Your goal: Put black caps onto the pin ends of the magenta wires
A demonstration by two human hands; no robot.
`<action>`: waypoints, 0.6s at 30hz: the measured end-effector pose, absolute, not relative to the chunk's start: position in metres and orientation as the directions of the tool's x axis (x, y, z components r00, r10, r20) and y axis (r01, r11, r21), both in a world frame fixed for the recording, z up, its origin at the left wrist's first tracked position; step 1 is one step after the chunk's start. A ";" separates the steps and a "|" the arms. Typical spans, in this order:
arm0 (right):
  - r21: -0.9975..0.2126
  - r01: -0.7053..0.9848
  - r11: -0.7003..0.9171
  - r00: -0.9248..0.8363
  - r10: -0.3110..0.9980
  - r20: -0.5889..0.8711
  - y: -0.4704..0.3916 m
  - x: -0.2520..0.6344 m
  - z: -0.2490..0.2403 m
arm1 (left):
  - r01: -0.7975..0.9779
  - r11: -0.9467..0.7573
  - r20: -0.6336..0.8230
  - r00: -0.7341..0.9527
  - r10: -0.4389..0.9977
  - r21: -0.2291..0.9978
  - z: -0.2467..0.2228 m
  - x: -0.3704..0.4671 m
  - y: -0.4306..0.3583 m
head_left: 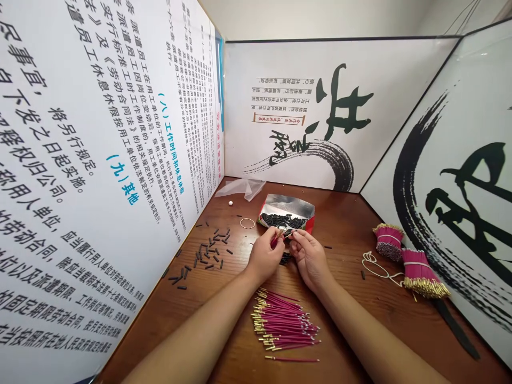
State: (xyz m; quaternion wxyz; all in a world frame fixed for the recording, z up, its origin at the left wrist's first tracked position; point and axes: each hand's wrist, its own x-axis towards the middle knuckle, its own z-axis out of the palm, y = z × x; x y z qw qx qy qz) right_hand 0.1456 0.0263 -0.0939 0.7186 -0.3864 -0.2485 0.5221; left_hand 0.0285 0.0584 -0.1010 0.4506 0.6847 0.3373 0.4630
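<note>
My left hand (267, 254) is closed round a few dark red wires with metal ends, just in front of a foil-lined box (290, 205) of small black tubes. Close beside it, my right hand (307, 255) pinches at the tips of those wires; the small piece between its fingers is hard to make out. Several black tubes (285, 259) lie on the table between the hands. Nearer to me, between my forearms, a loose pile of dark red wires (280, 320) has gold ends to the left.
Loose black tubes (210, 250) are scattered at the left. Two banded wire bundles (424, 272) and a black strap (458, 330) lie at the right. A plastic bag (242, 188) is behind. Printed panels (288, 106) enclose the wooden table (344, 229).
</note>
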 end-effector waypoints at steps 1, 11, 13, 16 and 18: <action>-0.815 -0.557 0.160 0.329 0.944 -0.040 0.026 0.146 -0.094 | 0.044 -0.365 0.329 0.344 0.879 0.930 -0.101 0.028 0.058; -0.827 -0.540 0.156 0.319 0.947 -0.030 0.027 0.146 -0.094 | 0.025 -0.366 0.335 0.346 0.876 0.930 -0.103 0.028 0.060; -0.828 -0.538 0.158 0.316 0.949 -0.024 0.026 0.146 -0.093 | 0.027 -0.369 0.338 0.344 0.876 0.929 -0.104 0.029 0.060; -0.834 -0.525 0.169 0.312 0.950 -0.004 0.026 0.145 -0.093 | 0.037 -0.367 0.334 0.341 0.879 0.929 -0.104 0.029 0.061; -0.846 -0.503 0.177 0.317 0.948 0.009 0.026 0.145 -0.095 | 0.043 -0.365 0.330 0.340 0.881 0.930 -0.104 0.029 0.061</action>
